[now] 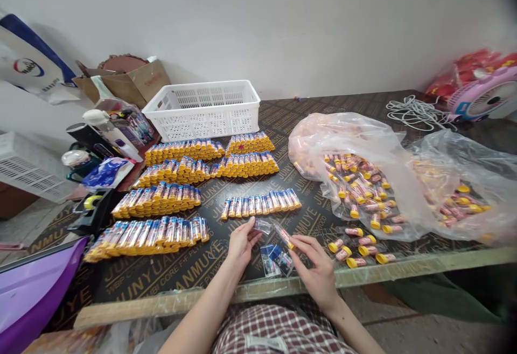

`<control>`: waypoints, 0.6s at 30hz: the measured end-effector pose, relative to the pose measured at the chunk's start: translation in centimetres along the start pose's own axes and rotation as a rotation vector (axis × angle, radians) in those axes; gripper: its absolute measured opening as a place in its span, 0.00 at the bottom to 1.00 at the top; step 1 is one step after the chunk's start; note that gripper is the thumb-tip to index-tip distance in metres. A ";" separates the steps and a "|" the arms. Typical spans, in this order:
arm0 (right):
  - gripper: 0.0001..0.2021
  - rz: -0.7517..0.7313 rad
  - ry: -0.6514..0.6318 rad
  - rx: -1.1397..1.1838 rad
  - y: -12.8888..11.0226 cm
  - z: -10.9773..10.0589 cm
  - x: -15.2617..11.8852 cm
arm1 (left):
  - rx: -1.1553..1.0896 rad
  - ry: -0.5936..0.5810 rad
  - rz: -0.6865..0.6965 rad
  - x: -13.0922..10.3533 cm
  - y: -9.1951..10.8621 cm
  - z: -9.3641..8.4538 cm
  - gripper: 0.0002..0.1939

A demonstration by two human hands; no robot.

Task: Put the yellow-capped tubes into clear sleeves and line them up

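Observation:
Near the table's front edge, my left hand (243, 239) is closed, its fingertips pinching a small clear plastic piece (263, 227). To its right, my right hand (313, 265) holds a clear tube with a yellow end and a red-and-white label (285, 237) between thumb and fingers, tilted toward the left hand. Flat blue-and-clear packets (275, 260) lie on the table between the hands. Just beyond them stretches a row of blue-topped tubes with yellow ends (262, 203). Several loose yellow-capped tubes (367, 250) lie right of my right hand.
Stacked tubes (157, 200) fill the left side, before a white basket (204, 111). Open plastic bags of tubes (359, 181) lie right, with a rope (418, 112) and pink fan (482, 98) behind. Bottles (109, 130), a cardboard box (139, 82) and a purple item (44, 295) are left.

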State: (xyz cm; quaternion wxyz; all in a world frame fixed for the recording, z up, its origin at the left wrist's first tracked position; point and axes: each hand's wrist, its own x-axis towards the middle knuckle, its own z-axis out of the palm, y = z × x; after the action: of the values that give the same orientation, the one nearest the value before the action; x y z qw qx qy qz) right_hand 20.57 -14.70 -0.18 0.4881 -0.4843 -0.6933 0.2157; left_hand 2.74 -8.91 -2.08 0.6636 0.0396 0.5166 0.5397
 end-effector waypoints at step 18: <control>0.17 -0.038 -0.154 0.051 0.9 0.9 0.1 | 0.117 -0.224 0.086 -2.0 -0.4 0.7 0.20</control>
State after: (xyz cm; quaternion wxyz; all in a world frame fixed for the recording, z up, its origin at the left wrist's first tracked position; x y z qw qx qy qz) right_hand 20.14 -14.05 -1.24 0.4498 -0.4403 -0.7321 0.2606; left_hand 3.72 -10.19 -0.72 0.6901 0.1604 0.4675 0.5286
